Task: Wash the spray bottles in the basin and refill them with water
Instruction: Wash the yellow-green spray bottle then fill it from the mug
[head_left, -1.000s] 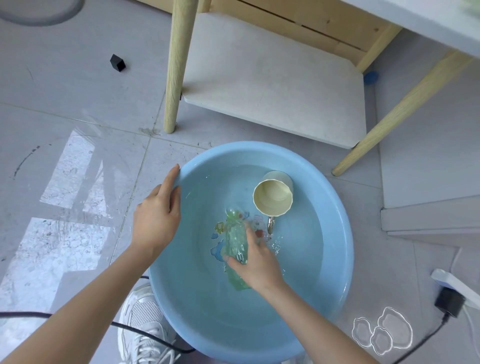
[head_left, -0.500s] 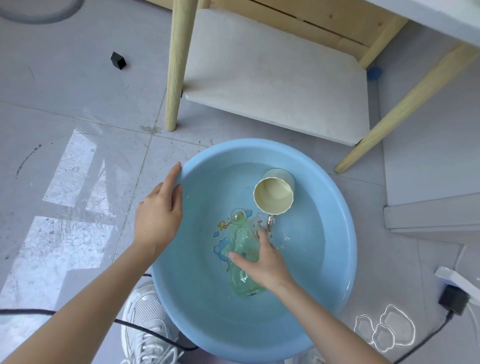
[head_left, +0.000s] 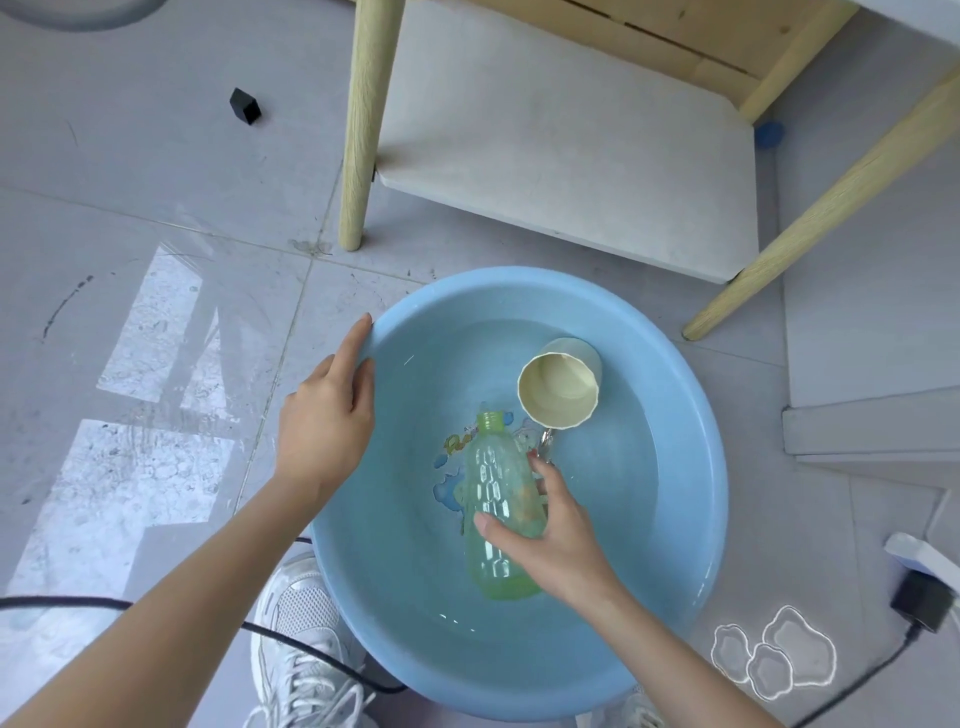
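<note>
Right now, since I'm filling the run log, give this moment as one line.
left hand: on basin rim | right hand: grips green bottle, uncapped | cup: in basin

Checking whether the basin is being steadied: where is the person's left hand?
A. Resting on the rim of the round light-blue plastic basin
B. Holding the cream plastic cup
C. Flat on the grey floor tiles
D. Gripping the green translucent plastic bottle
A: the left hand lies with its fingers on the rim of the round light-blue plastic basin, while the right hand holds the green translucent plastic bottle.
</note>
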